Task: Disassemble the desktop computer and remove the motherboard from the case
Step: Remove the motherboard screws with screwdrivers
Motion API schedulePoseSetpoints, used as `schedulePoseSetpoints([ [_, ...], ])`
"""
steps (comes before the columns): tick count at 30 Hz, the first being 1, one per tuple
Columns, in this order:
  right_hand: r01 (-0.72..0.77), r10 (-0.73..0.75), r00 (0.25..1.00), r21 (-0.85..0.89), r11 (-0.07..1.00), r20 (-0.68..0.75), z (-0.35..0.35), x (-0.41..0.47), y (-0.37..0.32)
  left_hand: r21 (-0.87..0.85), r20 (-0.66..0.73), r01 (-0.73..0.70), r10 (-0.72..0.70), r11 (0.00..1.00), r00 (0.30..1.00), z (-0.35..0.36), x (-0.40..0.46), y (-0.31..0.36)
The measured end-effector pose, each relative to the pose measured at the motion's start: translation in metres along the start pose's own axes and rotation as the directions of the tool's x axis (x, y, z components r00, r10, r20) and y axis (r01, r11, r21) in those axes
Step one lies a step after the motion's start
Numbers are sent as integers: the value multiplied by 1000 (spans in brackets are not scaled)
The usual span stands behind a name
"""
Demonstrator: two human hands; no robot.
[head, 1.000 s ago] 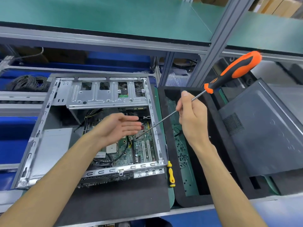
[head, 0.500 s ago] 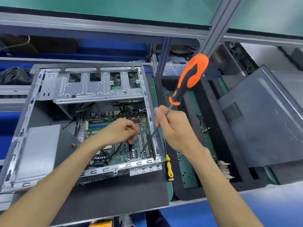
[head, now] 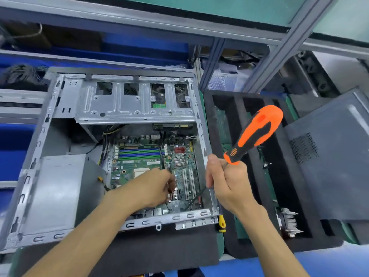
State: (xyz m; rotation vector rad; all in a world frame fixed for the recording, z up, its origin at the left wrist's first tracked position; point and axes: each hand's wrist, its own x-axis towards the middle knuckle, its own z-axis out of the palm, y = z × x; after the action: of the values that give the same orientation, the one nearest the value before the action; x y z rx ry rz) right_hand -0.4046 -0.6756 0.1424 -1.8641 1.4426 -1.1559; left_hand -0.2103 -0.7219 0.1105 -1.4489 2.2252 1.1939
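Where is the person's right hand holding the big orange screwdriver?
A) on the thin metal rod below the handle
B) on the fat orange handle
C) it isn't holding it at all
A: the right hand wraps the thin shaft, and the orange screwdriver handle sticks up bare above the fist.

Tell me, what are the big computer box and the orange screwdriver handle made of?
The computer case looks like bare sheet metal: dull silver-grey, thin, with stamped ribs and punched slots. The screwdriver handle, above the right hand that holds its shaft, seems to be bright orange plastic with black inlays, probably rubbery grip, though the picture cannot confirm that. Its thin dark shaft looks like metal.
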Motion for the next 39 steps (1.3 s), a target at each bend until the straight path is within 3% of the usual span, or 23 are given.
schedulePoseSetpoints([
  [8,-15,15,1000,-19,1000,-1,4,0,3,160,50,-17,9,987,999,3,0,-4],
  [24,12,-6,999,-121,993,48,-4,1,-11,210,17,-29,26,977,1000,7,2,-4],
  [30,33,-32,999,-82,996,17,-3,2,-12,198,-4,-49,51,979,999,7,1,-5],
  [35,24,-19,997,63,998,-74,-2,8,-11,114,-169,-109,127,987,977,5,5,-4],
  [39,45,-25,990,143,989,-137,-6,21,-19,-34,-239,-90,79,995,968,0,9,1],
])
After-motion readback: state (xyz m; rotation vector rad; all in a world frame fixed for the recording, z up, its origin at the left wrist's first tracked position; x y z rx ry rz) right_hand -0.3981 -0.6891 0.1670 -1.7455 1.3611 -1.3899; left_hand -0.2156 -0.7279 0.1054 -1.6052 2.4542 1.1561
